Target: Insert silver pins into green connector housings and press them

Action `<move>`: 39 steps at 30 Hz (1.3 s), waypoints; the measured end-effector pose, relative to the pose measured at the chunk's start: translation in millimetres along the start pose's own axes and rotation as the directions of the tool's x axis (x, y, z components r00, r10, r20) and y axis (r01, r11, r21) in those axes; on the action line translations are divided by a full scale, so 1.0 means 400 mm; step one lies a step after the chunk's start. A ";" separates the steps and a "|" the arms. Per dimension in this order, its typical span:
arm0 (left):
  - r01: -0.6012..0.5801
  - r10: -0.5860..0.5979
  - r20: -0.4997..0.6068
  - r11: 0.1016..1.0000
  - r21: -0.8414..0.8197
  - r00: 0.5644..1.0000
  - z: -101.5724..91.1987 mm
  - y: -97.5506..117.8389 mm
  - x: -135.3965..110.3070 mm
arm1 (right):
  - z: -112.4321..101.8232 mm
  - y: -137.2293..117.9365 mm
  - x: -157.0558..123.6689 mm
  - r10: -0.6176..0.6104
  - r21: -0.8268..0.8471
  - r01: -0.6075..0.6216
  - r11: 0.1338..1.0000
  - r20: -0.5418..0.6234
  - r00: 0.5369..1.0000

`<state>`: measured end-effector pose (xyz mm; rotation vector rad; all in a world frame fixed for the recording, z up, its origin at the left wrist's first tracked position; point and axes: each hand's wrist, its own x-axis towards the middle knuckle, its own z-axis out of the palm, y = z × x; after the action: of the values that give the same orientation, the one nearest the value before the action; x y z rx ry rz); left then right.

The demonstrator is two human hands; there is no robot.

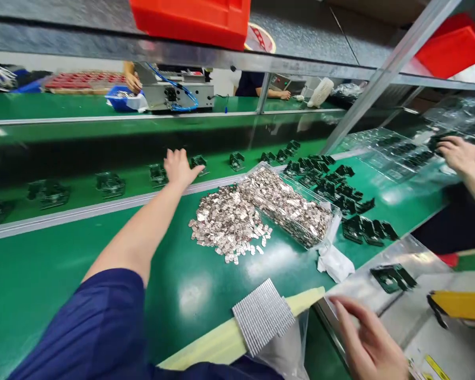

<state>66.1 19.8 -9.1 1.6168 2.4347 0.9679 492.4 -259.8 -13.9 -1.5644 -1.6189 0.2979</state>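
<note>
My left hand [180, 168] reaches out over the green belt with its fingers spread, holding nothing. Close on both sides of it are dark green-black parts [157, 175], whose exact kind I cannot make out. At the lower right is my right hand [368, 338], fingers loosely bent and apart, with nothing visible in it. Two similar dark parts [393, 277] lie on a metal surface just beyond that hand. A block of silvery rods or ridged strips [261, 314] rests on yellow tape [206, 345] near my body.
Small metal plates [225, 221] are heaped beside a clear tray [336, 219] full of them. More dark parts [340, 190] stand to its right. A shelf [83, 37] with red bins [190, 21] crosses above. Another person's hand [459, 153] is at right.
</note>
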 end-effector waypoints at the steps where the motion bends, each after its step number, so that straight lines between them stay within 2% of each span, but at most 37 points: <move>1: -0.041 0.045 -0.057 0.997 0.065 0.997 -0.022 -0.030 -0.006 | 0.027 -0.010 0.019 -0.001 0.046 -0.005 0.999 0.133 0.991; 2: -0.033 0.048 -0.105 0.991 0.133 0.993 -0.045 -0.064 -0.008 | 0.058 -0.020 0.041 0.015 0.095 -0.038 0.995 0.238 0.971; 3: 0.011 0.007 -0.104 0.984 0.175 0.995 -0.068 -0.099 -0.009 | 0.091 -0.029 0.065 0.017 0.119 -0.058 0.991 0.323 0.946; 5: 0.088 -0.082 -0.037 0.974 0.210 0.996 -0.109 -0.158 -0.007 | 0.160 -0.041 0.111 -0.015 0.125 -0.037 0.992 0.390 0.921; 7: 0.119 -0.126 0.022 0.971 0.209 0.992 -0.140 -0.188 -0.010 | 0.224 -0.048 0.145 -0.066 0.071 0.041 0.997 0.400 0.914; 10: 0.080 -0.079 -0.012 0.974 0.212 0.997 -0.171 -0.177 -0.044 | 0.295 -0.046 0.169 -0.147 -0.063 0.192 0.979 0.431 0.891; 13: -0.025 0.035 -0.043 0.978 0.208 0.998 -0.195 -0.139 -0.147 | 0.323 -0.026 0.170 -0.174 -0.119 0.251 0.961 0.449 0.877; 15: -0.136 0.140 -0.006 0.972 0.194 0.990 -0.210 -0.120 -0.260 | 0.313 -0.004 0.161 -0.182 -0.120 0.261 0.958 0.451 0.874; 18: -0.277 0.254 0.126 0.933 0.229 0.959 -0.221 -0.101 -0.454 | 0.262 0.044 0.131 -0.230 -0.142 0.319 0.937 0.435 0.870; 20: -0.296 0.246 0.194 0.908 0.297 0.950 -0.219 -0.088 -0.558 | 0.215 0.081 0.101 -0.314 -0.188 0.406 0.894 0.384 0.869; 22: -0.267 0.192 0.241 0.904 0.334 0.951 -0.222 -0.077 -0.622 | 0.169 0.115 0.067 -0.405 -0.234 0.497 0.836 0.349 0.845; 24: -0.208 0.112 0.301 0.928 0.308 0.947 -0.239 -0.074 -0.648 | 0.131 0.142 0.034 -0.466 -0.278 0.561 0.779 0.341 0.816; 26: -0.161 0.068 0.378 0.962 0.220 0.923 -0.268 -0.086 -0.648 | 0.105 0.161 0.007 -0.509 -0.294 0.605 0.740 0.344 0.789; 29: -0.170 0.139 0.497 0.985 0.018 0.857 -0.311 -0.133 -0.629 | 0.088 0.187 -0.014 -0.559 -0.242 0.654 0.717 0.360 0.747; 31: -0.193 0.207 0.561 0.977 -0.085 0.801 -0.322 -0.172 -0.616 | 0.087 0.206 -0.015 -0.587 -0.205 0.682 0.702 0.374 0.718; 33: -0.211 0.262 0.610 0.965 -0.157 0.748 -0.315 -0.206 -0.607 | 0.087 0.226 -0.010 -0.615 -0.195 0.709 0.677 0.378 0.692; 35: -0.219 0.309 0.629 0.951 -0.219 0.713 -0.295 -0.230 -0.600 | 0.084 0.244 -0.001 -0.642 -0.197 0.737 0.647 0.381 0.666; 39: -0.271 0.372 0.588 0.928 -0.256 0.718 -0.256 -0.241 -0.594 | 0.070 0.263 0.013 -0.677 -0.163 0.772 0.614 0.394 0.622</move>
<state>55.2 -254.0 -44.7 1.9458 1.6232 0.4858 548.1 -224.4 -100.6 -0.9349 -2.5080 -0.2149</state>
